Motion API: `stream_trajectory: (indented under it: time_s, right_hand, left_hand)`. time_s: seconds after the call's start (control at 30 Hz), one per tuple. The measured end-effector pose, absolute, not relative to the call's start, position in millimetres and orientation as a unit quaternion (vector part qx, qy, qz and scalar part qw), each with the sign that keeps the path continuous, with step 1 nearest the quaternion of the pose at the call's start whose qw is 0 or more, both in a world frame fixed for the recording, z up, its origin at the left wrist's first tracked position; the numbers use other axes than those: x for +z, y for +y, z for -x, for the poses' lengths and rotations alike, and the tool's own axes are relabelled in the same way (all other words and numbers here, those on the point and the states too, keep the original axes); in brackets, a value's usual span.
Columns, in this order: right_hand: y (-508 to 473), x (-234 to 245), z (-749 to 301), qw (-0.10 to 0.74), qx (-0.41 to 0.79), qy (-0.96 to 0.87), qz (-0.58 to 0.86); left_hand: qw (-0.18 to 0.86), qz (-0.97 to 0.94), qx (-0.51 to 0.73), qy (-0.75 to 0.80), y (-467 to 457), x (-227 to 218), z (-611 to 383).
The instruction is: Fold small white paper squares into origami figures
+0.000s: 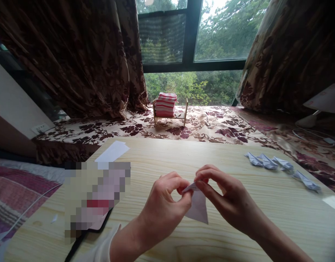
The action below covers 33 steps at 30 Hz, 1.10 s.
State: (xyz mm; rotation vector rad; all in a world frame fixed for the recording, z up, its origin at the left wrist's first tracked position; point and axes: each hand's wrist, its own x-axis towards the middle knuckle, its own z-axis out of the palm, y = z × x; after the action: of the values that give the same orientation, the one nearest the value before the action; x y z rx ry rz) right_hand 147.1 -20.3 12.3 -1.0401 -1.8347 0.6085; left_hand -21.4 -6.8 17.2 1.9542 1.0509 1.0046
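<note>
A small folded piece of white paper (pixel 198 207) is held above the wooden table, between both hands. My left hand (pixel 167 200) pinches its upper left edge between thumb and fingers. At the upper right edge, my right hand (pixel 224 194) grips the same paper with thumb and fingertips. The lower part of the sheet hangs down as a flat flap. Several folded white paper pieces (pixel 268 162) lie in a row at the table's right side. Fingers cover part of the fold.
White paper strips (pixel 112 151) lie at the table's (pixel 156 153) back left, near a blurred-out object (pixel 99 200). Beyond, a small wooden rack (pixel 186 112) holds a stack of red-striped cloths (pixel 166 104) on the patterned window ledge. A lamp (pixel 324 100) stands at the far right.
</note>
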Motion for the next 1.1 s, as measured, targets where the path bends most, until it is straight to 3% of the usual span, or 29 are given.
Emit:
stream_trajectory:
  time_s: [0.23,0.53,0.73,0.93,1.1]
  right_hand:
    - [-20.0,13.3,-150.5,0.485,0.301,-0.711,0.411]
    - [-20.7,11.4,-151.9,0.487,0.293,-0.711,0.414]
    - [-18.5,6.4,-151.8,0.482,0.199,-0.756,0.396]
    - [-18.5,10.3,-150.1,0.473,0.147,-0.780,0.382]
    - [-18.1,12.5,-148.7,0.465,0.125,-0.801,0.355]
  left_hand:
    - [0.539,-0.654,0.349,0.399,-3.4,27.5,29.3]
    - [0.401,-0.716,0.417,0.390,-6.0,21.7,27.5]
    - [0.350,-0.720,0.470,0.372,-4.6,21.4,26.8]
    - [0.332,-0.719,0.486,0.369,-5.4,22.5,24.4]
    - [0.384,-0.694,0.473,0.383,-6.3,20.7,25.0]
